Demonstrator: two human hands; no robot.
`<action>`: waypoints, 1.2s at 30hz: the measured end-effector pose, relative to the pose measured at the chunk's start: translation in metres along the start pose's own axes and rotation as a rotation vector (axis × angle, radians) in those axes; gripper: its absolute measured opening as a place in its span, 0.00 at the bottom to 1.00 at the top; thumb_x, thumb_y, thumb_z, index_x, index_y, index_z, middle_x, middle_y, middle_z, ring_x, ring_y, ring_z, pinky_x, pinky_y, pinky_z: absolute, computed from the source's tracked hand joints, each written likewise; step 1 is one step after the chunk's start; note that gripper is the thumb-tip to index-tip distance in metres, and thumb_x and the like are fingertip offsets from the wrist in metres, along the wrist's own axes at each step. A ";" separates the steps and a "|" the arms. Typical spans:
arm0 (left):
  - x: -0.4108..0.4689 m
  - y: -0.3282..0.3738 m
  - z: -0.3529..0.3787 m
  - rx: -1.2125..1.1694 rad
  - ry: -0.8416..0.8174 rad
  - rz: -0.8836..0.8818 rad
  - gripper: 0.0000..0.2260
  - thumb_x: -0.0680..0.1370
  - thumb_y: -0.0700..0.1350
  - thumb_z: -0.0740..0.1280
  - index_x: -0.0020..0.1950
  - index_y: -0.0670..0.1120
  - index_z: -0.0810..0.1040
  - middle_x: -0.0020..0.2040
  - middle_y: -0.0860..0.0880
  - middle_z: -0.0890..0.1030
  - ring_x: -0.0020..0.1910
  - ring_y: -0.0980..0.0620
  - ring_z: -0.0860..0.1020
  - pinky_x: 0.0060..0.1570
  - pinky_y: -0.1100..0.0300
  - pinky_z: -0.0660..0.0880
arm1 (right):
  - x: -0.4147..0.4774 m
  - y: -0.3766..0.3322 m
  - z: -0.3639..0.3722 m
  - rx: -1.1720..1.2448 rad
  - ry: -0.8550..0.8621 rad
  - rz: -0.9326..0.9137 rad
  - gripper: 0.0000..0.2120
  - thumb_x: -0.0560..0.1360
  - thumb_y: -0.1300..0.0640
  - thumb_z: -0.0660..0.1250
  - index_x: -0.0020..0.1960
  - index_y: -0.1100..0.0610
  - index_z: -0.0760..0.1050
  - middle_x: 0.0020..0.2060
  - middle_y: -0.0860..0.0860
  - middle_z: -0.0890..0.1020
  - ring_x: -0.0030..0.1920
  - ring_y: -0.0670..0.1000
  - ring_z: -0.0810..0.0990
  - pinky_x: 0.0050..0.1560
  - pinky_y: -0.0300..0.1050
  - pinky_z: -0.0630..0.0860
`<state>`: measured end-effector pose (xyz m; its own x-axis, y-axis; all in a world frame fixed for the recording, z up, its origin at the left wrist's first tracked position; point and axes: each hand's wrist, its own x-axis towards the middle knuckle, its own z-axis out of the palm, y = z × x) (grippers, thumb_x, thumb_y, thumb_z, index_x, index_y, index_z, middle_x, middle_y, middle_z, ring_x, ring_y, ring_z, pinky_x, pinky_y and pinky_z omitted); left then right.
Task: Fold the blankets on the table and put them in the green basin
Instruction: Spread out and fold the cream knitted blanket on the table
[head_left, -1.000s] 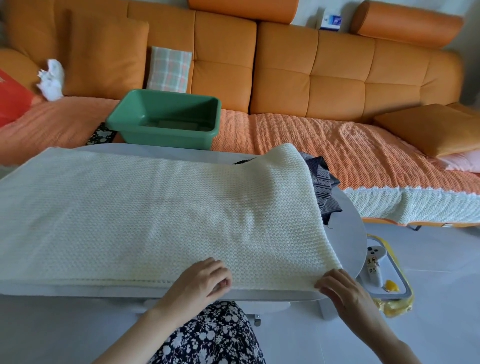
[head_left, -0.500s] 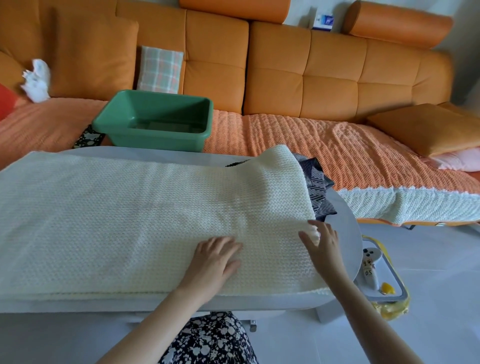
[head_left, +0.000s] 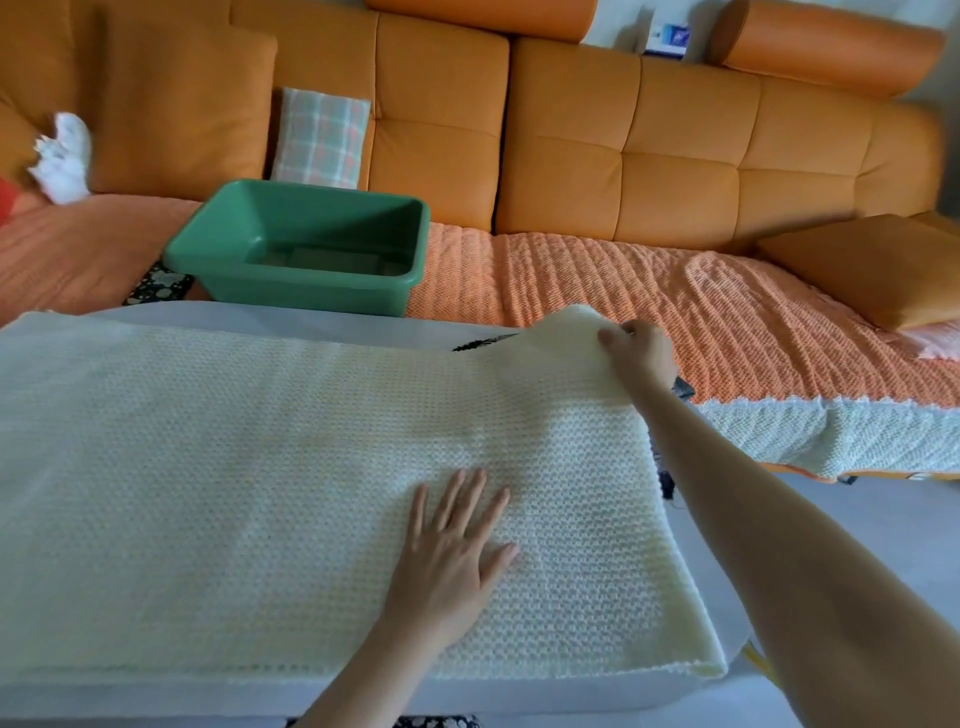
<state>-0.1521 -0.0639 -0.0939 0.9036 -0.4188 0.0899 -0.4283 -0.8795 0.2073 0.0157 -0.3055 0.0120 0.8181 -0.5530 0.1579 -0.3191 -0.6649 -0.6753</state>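
Observation:
A cream knitted blanket (head_left: 249, 483) lies spread over most of the white table (head_left: 332, 328). My left hand (head_left: 452, 551) presses flat on it, fingers spread, near the front right. My right hand (head_left: 636, 353) reaches across to the blanket's far right corner and grips it, lifting that corner slightly. A dark patterned blanket (head_left: 680, 387) lies under the cream one, showing only as slivers by my right arm. The green basin (head_left: 405, 260) stands on the sofa seat just behind the table, with only something flat and dim at its bottom.
An orange sofa (head_left: 623, 156) with an orange quilted cover (head_left: 649, 291) runs behind the table. A plaid cushion (head_left: 322, 137) leans behind the basin, a white crumpled cloth (head_left: 62, 158) lies far left, and an orange cushion (head_left: 872, 265) sits at right. Grey floor (head_left: 883, 519) lies to the right.
My right hand has moved from the blanket's near right edge up to its far right corner and taken hold of it. My left hand slid forward and flattened on the blanket.

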 end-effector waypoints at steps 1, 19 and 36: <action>0.001 -0.001 0.002 -0.001 0.012 0.005 0.26 0.80 0.62 0.42 0.73 0.53 0.62 0.75 0.49 0.61 0.74 0.48 0.59 0.66 0.44 0.52 | 0.005 0.002 -0.002 0.041 0.069 0.016 0.11 0.73 0.50 0.64 0.52 0.56 0.75 0.42 0.50 0.76 0.43 0.54 0.77 0.40 0.45 0.72; 0.001 -0.002 0.004 -0.056 0.000 0.006 0.29 0.76 0.67 0.32 0.75 0.57 0.40 0.76 0.54 0.37 0.74 0.51 0.35 0.69 0.47 0.35 | -0.130 0.120 -0.047 -0.102 -0.376 0.050 0.24 0.70 0.37 0.67 0.50 0.57 0.69 0.41 0.50 0.75 0.41 0.50 0.74 0.34 0.44 0.68; 0.008 0.020 -0.013 -0.117 -0.075 -0.053 0.35 0.75 0.66 0.35 0.77 0.51 0.51 0.77 0.50 0.48 0.76 0.50 0.43 0.71 0.48 0.37 | -0.202 0.156 -0.059 -0.073 -0.236 -0.128 0.28 0.74 0.39 0.60 0.69 0.52 0.61 0.59 0.47 0.67 0.60 0.48 0.63 0.63 0.45 0.59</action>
<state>-0.1535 -0.0818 -0.0766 0.9200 -0.3920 0.0041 -0.3723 -0.8704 0.3223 -0.2272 -0.3274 -0.0832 0.9401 -0.3356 0.0604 -0.2326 -0.7607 -0.6060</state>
